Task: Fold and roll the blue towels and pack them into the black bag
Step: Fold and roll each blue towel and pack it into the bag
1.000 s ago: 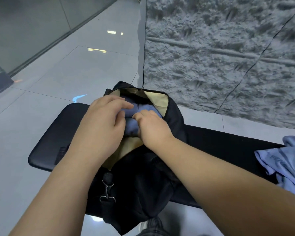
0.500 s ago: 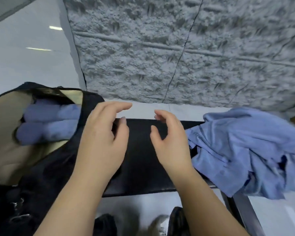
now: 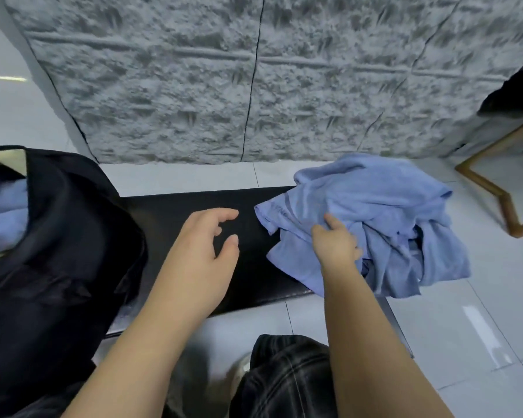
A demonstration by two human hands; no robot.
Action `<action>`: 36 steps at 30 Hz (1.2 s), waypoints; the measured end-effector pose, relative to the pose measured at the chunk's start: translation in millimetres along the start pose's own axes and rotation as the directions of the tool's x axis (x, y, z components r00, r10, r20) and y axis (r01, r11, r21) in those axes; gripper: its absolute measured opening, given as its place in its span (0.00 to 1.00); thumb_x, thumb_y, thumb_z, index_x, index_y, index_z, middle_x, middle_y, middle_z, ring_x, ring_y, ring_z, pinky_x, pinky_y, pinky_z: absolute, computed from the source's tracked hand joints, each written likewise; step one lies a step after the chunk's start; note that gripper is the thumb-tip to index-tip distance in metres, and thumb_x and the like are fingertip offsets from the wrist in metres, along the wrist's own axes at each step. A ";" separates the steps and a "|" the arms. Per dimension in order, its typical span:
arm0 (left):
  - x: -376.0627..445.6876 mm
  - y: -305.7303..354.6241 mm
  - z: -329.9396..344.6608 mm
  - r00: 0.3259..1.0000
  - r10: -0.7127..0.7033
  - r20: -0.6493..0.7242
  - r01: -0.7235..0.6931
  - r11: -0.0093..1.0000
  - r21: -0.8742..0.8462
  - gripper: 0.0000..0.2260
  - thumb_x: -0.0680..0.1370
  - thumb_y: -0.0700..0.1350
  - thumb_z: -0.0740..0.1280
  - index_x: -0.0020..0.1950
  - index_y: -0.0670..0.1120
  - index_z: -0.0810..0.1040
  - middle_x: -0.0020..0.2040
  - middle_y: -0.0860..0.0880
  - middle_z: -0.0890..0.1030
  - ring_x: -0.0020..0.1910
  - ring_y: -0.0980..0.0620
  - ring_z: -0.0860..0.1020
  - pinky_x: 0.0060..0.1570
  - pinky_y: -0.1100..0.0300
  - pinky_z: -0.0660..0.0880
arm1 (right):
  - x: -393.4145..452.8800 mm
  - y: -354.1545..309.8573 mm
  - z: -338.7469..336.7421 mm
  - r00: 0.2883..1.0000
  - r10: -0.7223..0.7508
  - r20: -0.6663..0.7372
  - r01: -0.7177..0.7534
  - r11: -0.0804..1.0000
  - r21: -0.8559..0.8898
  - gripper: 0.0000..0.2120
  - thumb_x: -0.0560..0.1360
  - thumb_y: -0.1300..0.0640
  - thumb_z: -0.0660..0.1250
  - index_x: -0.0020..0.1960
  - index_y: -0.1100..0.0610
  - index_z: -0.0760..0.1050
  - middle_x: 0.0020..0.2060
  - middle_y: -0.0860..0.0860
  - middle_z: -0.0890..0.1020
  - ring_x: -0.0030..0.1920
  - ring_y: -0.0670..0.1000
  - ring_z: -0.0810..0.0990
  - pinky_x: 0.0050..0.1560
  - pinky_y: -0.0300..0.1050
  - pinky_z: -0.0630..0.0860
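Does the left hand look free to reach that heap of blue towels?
Probably yes. The left hand hovers open and holds nothing, and only bare black bench lies between it and the blue towels, which the right hand already touches.

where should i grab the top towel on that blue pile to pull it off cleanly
Take the loose corner that pokes out at the pile's left end, coming in from the left over the bare black bench. That corner lies flat and free of the crumpled blue towels, so it should peel off alone. The right hand already rests on the pile; the open left hand looks nearest the corner.
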State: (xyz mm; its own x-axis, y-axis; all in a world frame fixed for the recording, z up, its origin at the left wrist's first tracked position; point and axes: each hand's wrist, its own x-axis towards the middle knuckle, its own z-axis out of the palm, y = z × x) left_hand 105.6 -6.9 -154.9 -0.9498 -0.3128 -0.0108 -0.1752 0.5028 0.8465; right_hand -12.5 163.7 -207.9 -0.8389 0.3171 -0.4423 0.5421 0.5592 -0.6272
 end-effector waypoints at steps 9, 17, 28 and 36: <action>-30.4 41.5 -24.4 0.998 0.046 0.032 -0.049 0.994 0.095 0.13 0.78 0.46 0.62 0.60 0.59 0.72 0.56 0.64 0.70 0.56 0.67 0.69 0.50 0.72 0.66 | -59.4 -17.9 -43.8 0.946 -0.297 -0.133 0.324 0.832 0.450 0.11 0.77 0.56 0.58 0.53 0.50 0.78 0.47 0.41 0.77 0.52 0.46 0.75 0.53 0.40 0.68; -74.2 101.6 -56.5 0.981 0.146 0.130 -0.165 0.974 0.155 0.19 0.76 0.51 0.65 0.66 0.58 0.67 0.62 0.65 0.69 0.60 0.67 0.68 0.56 0.68 0.65 | -152.7 -57.1 -110.5 0.825 -0.552 0.117 0.296 0.600 0.743 0.13 0.79 0.58 0.62 0.44 0.44 0.80 0.54 0.44 0.81 0.60 0.44 0.76 0.66 0.47 0.70; -114.7 188.0 -136.6 0.977 0.162 -0.138 -0.119 0.954 0.277 0.06 0.77 0.43 0.61 0.44 0.45 0.65 0.36 0.48 0.71 0.34 0.52 0.69 0.30 0.59 0.62 | -289.4 -92.6 -135.6 0.466 -0.785 0.409 0.347 0.587 0.731 0.20 0.78 0.69 0.55 0.50 0.49 0.80 0.46 0.45 0.82 0.52 0.44 0.80 0.53 0.37 0.75; -162.0 182.3 -155.1 0.976 0.211 -0.048 -0.194 0.952 0.238 0.08 0.80 0.41 0.57 0.47 0.44 0.75 0.43 0.56 0.78 0.47 0.57 0.76 0.41 0.68 0.69 | -318.2 -78.5 -132.7 0.386 -0.913 0.132 0.824 0.405 0.396 0.15 0.69 0.67 0.66 0.40 0.46 0.72 0.40 0.52 0.76 0.36 0.44 0.73 0.38 0.33 0.69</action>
State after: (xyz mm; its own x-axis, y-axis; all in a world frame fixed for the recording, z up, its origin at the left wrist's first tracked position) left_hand 267.7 10.4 83.8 -0.9519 -0.2376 0.1936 -0.0439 0.7310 0.6810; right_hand 205.4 120.6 67.1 -0.8121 -0.4898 0.3172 -0.4524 0.1851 -0.8724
